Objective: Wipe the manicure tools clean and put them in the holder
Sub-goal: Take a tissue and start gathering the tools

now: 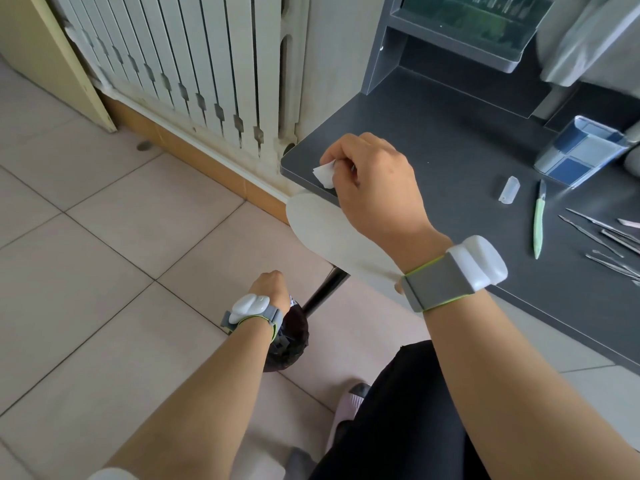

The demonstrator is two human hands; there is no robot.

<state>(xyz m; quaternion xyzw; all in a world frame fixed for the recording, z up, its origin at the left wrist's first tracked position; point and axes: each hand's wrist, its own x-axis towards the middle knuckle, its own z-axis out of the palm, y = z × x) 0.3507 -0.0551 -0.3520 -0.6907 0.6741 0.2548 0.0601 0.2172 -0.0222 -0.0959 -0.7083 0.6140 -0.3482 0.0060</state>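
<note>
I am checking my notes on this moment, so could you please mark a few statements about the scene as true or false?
1. The right hand pinches a white wipe. True.
2. The left hand is down by a dark bin on the floor. True.
3. The green-handled tool stands in the holder. False: it lies flat on the table.
4. The holder stands upright. False: it lies tipped on its side.
5. Metal tools lie on the table. True.
</note>
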